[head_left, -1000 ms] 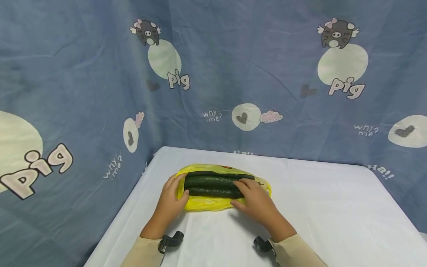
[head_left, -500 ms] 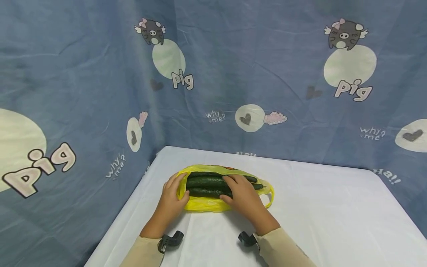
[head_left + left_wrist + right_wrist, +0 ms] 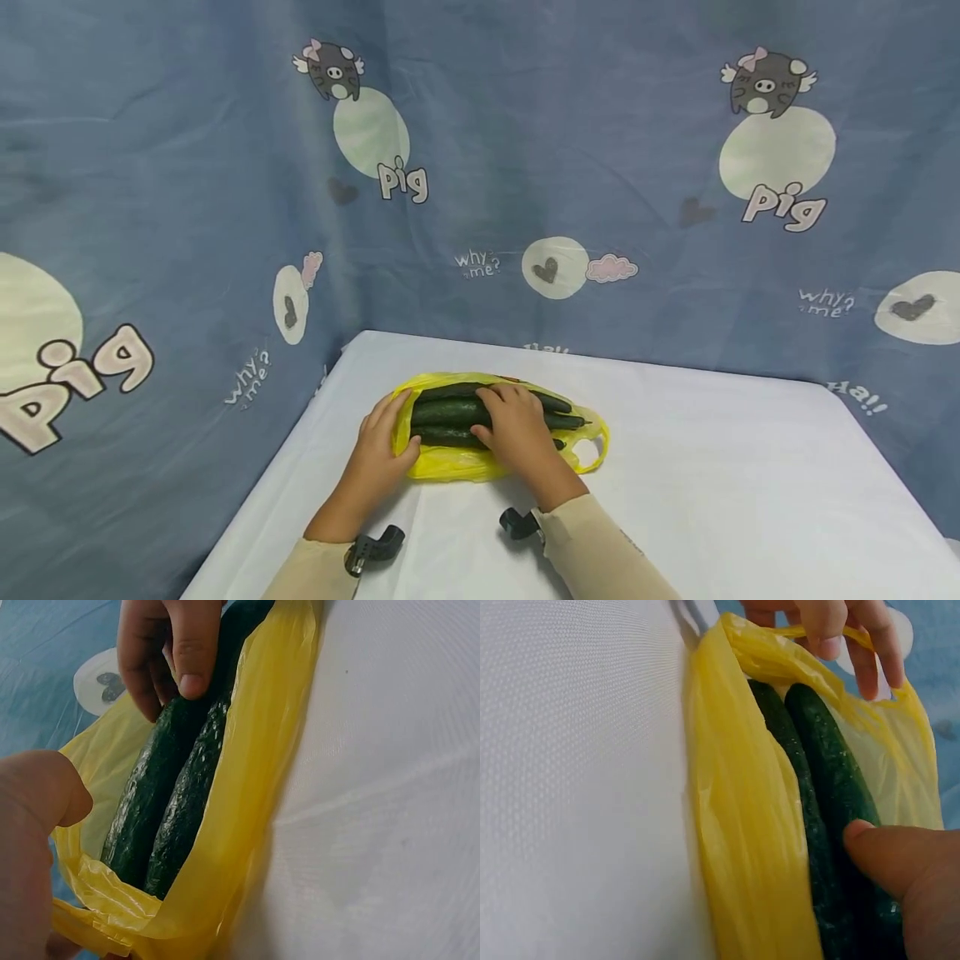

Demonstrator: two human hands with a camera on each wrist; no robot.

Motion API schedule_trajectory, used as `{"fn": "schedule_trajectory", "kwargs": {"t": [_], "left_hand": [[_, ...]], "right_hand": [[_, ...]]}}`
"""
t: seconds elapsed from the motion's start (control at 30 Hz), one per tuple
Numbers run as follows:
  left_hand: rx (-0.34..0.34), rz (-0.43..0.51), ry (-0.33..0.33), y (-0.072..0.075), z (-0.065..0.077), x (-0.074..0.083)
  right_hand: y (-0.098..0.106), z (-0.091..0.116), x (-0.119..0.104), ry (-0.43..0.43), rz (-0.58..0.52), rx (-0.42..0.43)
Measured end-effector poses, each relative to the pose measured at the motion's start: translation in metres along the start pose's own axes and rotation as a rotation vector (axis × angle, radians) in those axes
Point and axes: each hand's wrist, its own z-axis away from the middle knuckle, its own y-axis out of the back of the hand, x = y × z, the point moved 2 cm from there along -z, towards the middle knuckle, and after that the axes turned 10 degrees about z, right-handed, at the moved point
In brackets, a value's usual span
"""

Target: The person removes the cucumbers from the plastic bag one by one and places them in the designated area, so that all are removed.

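In the yellow bag, the cucumbers look firm, fairly weighty and perhaps slick, best held mid-length. The left hand grips its left rim; the right hand curls over the cucumbers.

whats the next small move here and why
Perhaps close the right hand around the middle cucumber: it lies over that cucumber, which shows through the opening of the yellow bag, and the left hand rests at the bag's end.
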Motion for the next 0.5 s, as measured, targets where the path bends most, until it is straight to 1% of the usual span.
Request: {"fn": "schedule_trajectory", "kwargs": {"t": [0.07, 0.17, 0.4, 0.5], "left_hand": [[-0.01, 0.0, -0.001, -0.0015, -0.0023, 0.0007], [-0.002, 0.001, 0.008, -0.0022, -0.0039, 0.0024], [-0.01, -0.008, 0.034, -0.0002, 0.0001, 0.0033], [-0.013, -0.013, 0.029, -0.0005, 0.0001, 0.0029]], "right_hand": [[-0.0013, -0.0007, 0.0015, -0.036, -0.007, 0.016], [-0.0035, -0.0013, 0.0031, -0.061, -0.03, 0.033], [-0.0092, 0.0002, 0.0023, -0.058, -0.039, 0.052], [-0.0103, 0.0008, 0.0031, -0.051, -0.044, 0.068]]}}
